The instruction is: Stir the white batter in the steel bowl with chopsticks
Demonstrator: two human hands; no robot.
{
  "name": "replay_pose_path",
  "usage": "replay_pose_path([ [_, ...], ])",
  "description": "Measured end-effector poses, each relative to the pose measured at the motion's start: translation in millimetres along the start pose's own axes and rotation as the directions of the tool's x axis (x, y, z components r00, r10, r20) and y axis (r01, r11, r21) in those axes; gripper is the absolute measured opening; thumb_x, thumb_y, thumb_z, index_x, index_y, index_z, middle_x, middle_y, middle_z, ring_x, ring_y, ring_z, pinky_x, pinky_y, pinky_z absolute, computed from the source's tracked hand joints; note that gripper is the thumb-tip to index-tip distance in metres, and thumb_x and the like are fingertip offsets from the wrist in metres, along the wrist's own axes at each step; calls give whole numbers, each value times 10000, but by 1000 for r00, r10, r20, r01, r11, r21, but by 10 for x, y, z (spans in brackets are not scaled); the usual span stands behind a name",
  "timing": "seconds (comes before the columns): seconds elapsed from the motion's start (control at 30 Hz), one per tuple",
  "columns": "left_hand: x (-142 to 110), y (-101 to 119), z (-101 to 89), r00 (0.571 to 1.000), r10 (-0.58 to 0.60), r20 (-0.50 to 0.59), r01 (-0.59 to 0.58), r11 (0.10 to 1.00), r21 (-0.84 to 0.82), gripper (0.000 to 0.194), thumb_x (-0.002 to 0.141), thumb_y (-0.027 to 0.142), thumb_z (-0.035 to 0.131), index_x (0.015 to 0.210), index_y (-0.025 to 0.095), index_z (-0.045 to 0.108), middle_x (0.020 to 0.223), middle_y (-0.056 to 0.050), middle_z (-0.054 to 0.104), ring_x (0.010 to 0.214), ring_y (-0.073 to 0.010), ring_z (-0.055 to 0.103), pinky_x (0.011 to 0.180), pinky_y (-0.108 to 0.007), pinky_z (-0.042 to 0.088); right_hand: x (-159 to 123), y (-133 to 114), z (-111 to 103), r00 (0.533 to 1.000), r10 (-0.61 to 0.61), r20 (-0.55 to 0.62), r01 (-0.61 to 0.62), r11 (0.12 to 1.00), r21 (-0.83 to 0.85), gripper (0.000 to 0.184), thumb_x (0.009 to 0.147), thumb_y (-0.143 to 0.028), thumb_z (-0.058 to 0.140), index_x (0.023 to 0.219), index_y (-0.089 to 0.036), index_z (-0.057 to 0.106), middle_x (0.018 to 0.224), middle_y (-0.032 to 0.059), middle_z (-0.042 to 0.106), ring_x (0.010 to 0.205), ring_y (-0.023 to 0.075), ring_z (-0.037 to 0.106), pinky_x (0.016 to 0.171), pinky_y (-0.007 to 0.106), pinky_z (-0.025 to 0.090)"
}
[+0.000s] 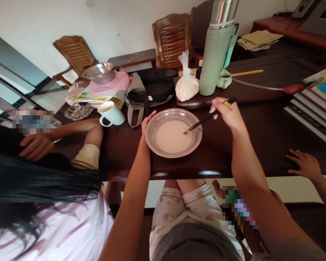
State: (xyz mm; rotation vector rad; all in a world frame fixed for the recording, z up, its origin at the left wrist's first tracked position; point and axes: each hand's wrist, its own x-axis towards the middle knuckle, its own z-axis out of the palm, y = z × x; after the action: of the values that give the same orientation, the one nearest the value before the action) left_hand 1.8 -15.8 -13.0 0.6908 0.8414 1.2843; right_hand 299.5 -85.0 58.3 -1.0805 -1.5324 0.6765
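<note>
A round metal bowl (149, 132) stands on the dark table near its front edge, with a pale, milky liquid (171, 139) in it. My left hand (148, 122) grips the bowl's left rim; part of its fingers is hidden by the bowl. In my right hand (226, 111) is a pair of black chopsticks (203, 119), slanting down to the left. Their tips meet the liquid on the right side of the bowl. Behind the bowl sits a tied clear plastic bag of white powder (187, 88).
A pale green thermos (216, 59) and a small green pot (224, 79) stand behind my right hand. Left lie a white mug (112, 114), a grey-black bag (152, 87) and a glass ashtray (78, 110). Books (312, 112) are stacked right. People sit either side, one hand (305, 165) on the table.
</note>
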Motion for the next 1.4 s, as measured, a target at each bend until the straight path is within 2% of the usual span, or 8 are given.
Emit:
replay_pose_path([
  [0.2, 27, -21, -32, 1000, -6, 28, 6, 1000, 3, 316, 847, 283, 502, 1091, 175, 670, 845, -63, 697, 854, -242, 640, 809, -376, 504, 0, -10, 9, 991, 29, 131, -29, 1000, -6, 421, 844, -556, 553, 611, -216, 641, 476, 0, 541, 461, 130, 513, 526, 298, 417],
  [0.33, 37, -19, -40, 1000, 2, 18, -3, 1000, 29, 289, 846, 291, 519, 1063, 183, 677, 839, -56, 695, 873, -240, 637, 816, -362, 502, 8, -4, -3, 1000, -9, -6, 8, 1000, -29, 436, 855, -542, 546, 591, -204, 624, 455, -4, 516, 437, 120, 491, 495, 283, 391],
  [0.53, 58, -18, -53, 1000, -5, 25, 5, 1000, 11, 295, 868, 272, 471, 1055, 184, 681, 839, -59, 693, 864, -233, 638, 816, -360, 499, 0, -4, 0, 998, -12, 55, 13, 1000, -18, 427, 870, -517, 542, 592, -203, 626, 449, 1, 512, 422, 117, 488, 475, 283, 379],
  [0.67, 51, -16, -40, 1000, -9, 2, 9, 1000, -9, 299, 867, 250, 465, 1051, 164, 685, 833, -61, 697, 846, -229, 639, 807, -354, 503, -14, -27, -13, 996, -55, -73, 52, 998, -30, 463, 861, -540, 539, 550, -202, 599, 442, -2, 489, 393, 100, 443, 435, 275, 336],
  [0.87, 32, -7, -33, 999, -17, 27, 18, 999, -40, 296, 862, 260, 483, 1067, 167, 675, 825, -64, 690, 801, -221, 637, 796, -354, 496, -31, -60, -2, 997, -20, 78, 19, 1000, 10, 423, 873, -492, 549, 573, -203, 620, 450, -2, 501, 407, 105, 460, 444, 274, 350],
  [1.07, 61, -13, -55, 999, -43, 30, 44, 998, -51, 316, 861, 253, 481, 1102, 165, 665, 802, -63, 687, 816, -231, 640, 808, -370, 493, -18, -29, -15, 999, -30, -40, 31, 999, 12, 473, 870, -520, 538, 528, -198, 589, 437, -8, 472, 368, 85, 400, 407, 267, 301],
  [1.23, 58, -16, -56, 999, -33, 12, 34, 998, -49, 309, 861, 259, 481, 1087, 165, 670, 798, -66, 684, 800, -228, 642, 789, -364, 498, -16, -46, 82, 993, 8, 122, -10, 1000, 15, 423, 856, -525, 559, 591, -203, 629, 455, -5, 514, 434, 109, 486, 474, 274, 391],
  [1.4, 44, -7, -46, 1000, -26, -1, 26, 999, -39, 305, 855, 242, 486, 1086, 166, 671, 776, -53, 690, 774, -211, 638, 778, -348, 507, -6, -4, 55, 1000, -3, 8, 2, 999, 36, 451, 864, -509, 550, 544, -197, 604, 457, -5, 509, 391, 92, 439, 443, 267, 360],
])
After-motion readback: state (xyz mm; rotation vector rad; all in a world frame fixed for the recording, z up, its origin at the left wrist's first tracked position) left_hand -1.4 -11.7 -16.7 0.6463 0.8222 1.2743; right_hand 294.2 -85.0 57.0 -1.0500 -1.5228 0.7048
